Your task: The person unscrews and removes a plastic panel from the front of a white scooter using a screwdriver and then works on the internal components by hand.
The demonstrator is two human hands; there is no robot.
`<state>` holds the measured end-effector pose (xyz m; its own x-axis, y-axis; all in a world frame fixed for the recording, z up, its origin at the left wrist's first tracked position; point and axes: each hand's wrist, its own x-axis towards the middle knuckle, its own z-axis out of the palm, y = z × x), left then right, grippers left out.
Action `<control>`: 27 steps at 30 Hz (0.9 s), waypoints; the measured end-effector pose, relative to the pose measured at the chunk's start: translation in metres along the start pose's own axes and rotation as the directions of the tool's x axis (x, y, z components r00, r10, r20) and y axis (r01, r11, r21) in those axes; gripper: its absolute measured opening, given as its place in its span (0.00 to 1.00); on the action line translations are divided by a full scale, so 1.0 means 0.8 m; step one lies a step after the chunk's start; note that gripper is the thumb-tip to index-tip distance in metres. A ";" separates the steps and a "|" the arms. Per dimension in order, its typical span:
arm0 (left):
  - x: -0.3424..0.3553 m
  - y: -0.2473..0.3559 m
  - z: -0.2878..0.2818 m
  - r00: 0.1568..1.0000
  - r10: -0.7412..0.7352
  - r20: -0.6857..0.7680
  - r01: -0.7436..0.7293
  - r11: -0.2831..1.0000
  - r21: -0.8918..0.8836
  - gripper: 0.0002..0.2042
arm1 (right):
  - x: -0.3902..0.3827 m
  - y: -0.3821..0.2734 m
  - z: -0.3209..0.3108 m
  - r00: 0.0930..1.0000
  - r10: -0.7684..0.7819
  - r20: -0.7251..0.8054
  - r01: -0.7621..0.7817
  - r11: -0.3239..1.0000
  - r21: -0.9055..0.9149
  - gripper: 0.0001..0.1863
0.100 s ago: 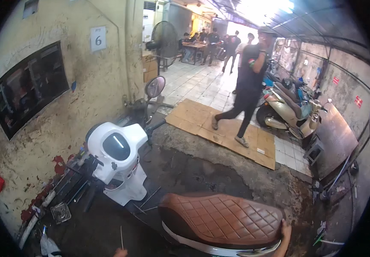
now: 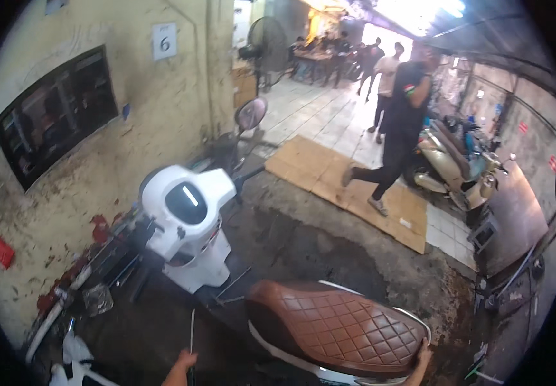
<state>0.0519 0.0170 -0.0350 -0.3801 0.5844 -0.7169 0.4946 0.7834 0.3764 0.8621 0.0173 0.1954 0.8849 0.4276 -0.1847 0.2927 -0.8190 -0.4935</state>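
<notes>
My left hand (image 2: 186, 361) at the lower middle is closed round a tool with a long thin metal shaft (image 2: 193, 327), held upright. My right hand (image 2: 423, 354) grips the rear right end of a brown quilted scooter seat (image 2: 336, 321), beside a pale rail along its edge. A white scooter front panel with a dark display (image 2: 184, 199) stands to the upper left of the seat, a round mirror (image 2: 251, 114) beyond it. Loose white body pieces (image 2: 75, 350) lie at the lower left.
A person in dark clothes (image 2: 400, 116) walks on flattened cardboard (image 2: 310, 174) ahead, others (image 2: 381, 90) behind. Parked scooters (image 2: 452, 161) and a leaning board (image 2: 516, 212) line the right. A fan (image 2: 262, 45) stands by the left wall, where pipes and rods (image 2: 84, 276) lie.
My left hand and its tool have come further up into view. The walking person has moved slightly right. The whole view has shifted a little.
</notes>
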 end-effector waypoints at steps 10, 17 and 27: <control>-0.122 0.109 -0.061 0.996 -0.057 0.075 0.064 0.994 -0.091 0.21 | -0.013 0.035 0.101 0.969 0.198 -0.149 -0.235 0.925 -0.300 0.52; -0.103 0.010 -0.047 0.998 -0.056 -0.009 0.056 0.996 0.065 0.23 | -0.040 -0.030 0.070 0.804 -0.234 -0.547 0.084 0.955 -0.285 0.40; -0.079 0.003 -0.024 0.990 -0.120 0.078 0.126 0.989 -0.078 0.26 | 0.037 0.033 0.125 0.961 0.101 -0.256 -0.164 0.957 -0.239 0.40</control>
<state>0.0621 -0.0137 0.0229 -0.3743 0.4676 -0.8008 0.3801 0.8651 0.3275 0.8597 0.0467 0.0917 0.9731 0.2302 -0.0098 0.2213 -0.9455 -0.2387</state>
